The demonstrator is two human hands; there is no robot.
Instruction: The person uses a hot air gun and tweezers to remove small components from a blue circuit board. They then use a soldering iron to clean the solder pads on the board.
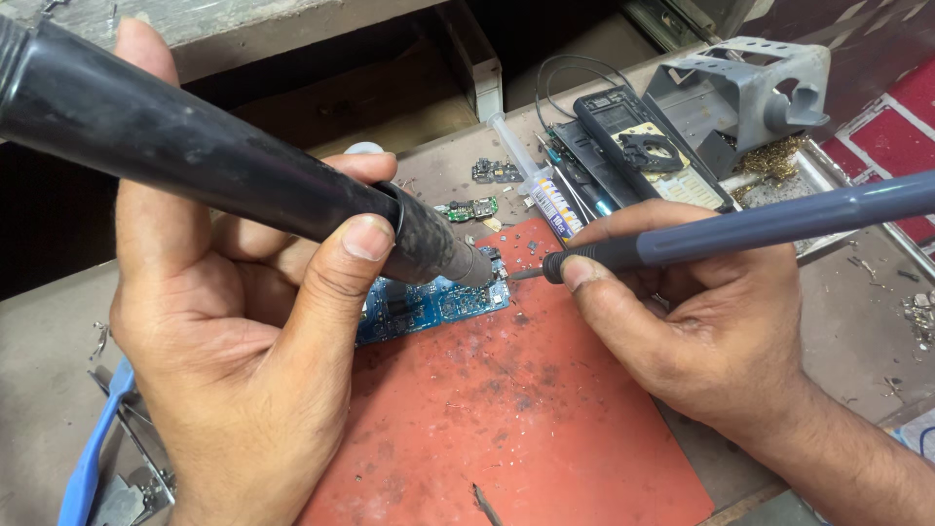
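The left hand (234,321) grips a thick black hot-air wand (195,156); the right hand (701,321) pinches a slim grey soldering iron (740,229). Both tips meet at the blue circuit board (429,304), lying at the red mat's (506,419) eleven o'clock.

An electronics repair workshop: a worn bench (877,321) carries a scorched red work mat (506,419) at six o'clock, small loose circuit boards (472,207) at twelve, and a grey metal iron stand (750,83) with brass wool at two o'clock.
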